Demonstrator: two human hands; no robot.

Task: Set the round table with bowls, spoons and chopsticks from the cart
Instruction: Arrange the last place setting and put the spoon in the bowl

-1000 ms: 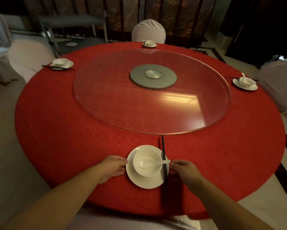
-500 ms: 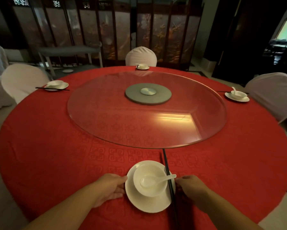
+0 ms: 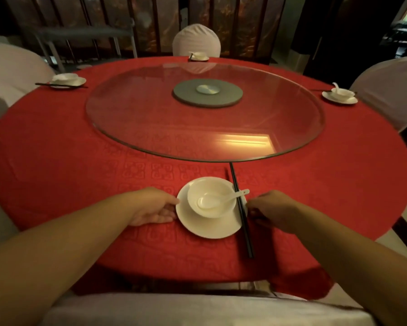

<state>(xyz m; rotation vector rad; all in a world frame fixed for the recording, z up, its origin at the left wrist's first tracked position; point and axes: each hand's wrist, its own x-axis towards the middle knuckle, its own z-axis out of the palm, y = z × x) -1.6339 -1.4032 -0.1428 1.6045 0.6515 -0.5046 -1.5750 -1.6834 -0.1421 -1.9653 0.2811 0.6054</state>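
A white plate (image 3: 207, 228) lies at the near edge of the red round table (image 3: 56, 161). On it stands a white bowl (image 3: 212, 187) holding a white spoon (image 3: 221, 199), handle pointing right. Black chopsticks (image 3: 246, 231) lie across the plate's right rim, pointing towards the glass turntable (image 3: 150, 114). My left hand (image 3: 150, 205) grips the plate's left rim, thumb on top. My right hand (image 3: 275, 210) is curled, its fingertips pinched against the chopsticks beside the plate's right rim.
Three more settings of plate, bowl and spoon sit at the left (image 3: 67, 80), far (image 3: 199, 56) and right (image 3: 340, 95) edges. White-covered chairs stand behind them (image 3: 195, 38) (image 3: 390, 88) (image 3: 12, 69). Another covered chair back (image 3: 174, 309) is right below me.
Both hands stay at the plate's sides. My view has shifted nearer and lower, and the chopsticks now lean slightly more to the right at their near end.
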